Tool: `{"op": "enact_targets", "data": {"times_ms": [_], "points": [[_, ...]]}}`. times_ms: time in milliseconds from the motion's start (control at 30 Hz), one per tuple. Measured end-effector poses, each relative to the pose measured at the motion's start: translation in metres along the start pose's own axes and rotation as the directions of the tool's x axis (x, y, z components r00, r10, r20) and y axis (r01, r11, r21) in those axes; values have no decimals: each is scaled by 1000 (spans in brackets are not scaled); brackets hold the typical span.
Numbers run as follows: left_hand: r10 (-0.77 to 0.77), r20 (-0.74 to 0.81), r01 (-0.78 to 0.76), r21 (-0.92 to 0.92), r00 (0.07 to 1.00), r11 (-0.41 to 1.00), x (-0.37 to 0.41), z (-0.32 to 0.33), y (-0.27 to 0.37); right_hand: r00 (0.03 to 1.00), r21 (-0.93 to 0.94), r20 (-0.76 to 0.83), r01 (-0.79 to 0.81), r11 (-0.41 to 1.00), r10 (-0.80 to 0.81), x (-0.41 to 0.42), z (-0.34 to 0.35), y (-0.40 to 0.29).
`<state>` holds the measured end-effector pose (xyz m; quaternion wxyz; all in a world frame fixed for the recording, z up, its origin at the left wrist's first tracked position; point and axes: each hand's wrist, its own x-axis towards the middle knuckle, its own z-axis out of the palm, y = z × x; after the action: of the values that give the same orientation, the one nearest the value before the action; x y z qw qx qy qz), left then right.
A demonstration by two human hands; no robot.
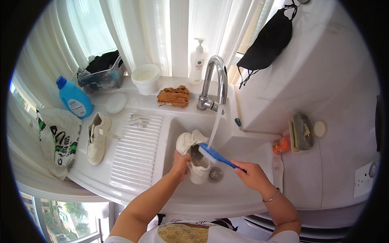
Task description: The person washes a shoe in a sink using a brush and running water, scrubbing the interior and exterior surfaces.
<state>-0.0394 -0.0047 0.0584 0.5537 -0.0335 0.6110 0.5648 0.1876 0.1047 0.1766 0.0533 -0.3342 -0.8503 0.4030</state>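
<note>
A white shoe [200, 175] is held over the sink basin [249, 152], its opening turned up towards me. My left hand [181, 164] grips it by the side nearest the washboard. In my right hand [252, 176] is the handle of a blue scrubbing brush [221, 157]; its white bristles are over the shoe's opening. Water [216, 126] runs from the chrome faucet [217, 79] onto the brush head. Beneath, beside the shoe's heel, the metal drain [216, 174] shows. The matching white shoe [98, 142] lies left of the ribbed washboard [136, 152].
On the left stand a blue detergent bottle [74, 98], a plastic bag [59, 139] and a bin of clothes [101, 74]. Behind the sink are a white tub [146, 79], a brown cloth [174, 96] and a pump bottle [197, 63]. A wall soap holder [302, 130] is at right.
</note>
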Motion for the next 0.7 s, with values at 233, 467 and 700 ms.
{"op": "enact_targets", "data": {"times_ms": [233, 467, 700], "points": [[120, -1, -120, 28, 993, 992, 38, 27, -38, 985, -97, -171, -31, 995, 14, 52, 83, 39], [133, -56, -124, 142, 990, 982, 99, 6, -90, 981, -254, 126, -112, 961, 148, 33, 110, 56], [-18, -129, 82, 518, 992, 852, 83, 18, -76, 994, -339, -34, -109, 934, 103, 66, 154, 92]]}}
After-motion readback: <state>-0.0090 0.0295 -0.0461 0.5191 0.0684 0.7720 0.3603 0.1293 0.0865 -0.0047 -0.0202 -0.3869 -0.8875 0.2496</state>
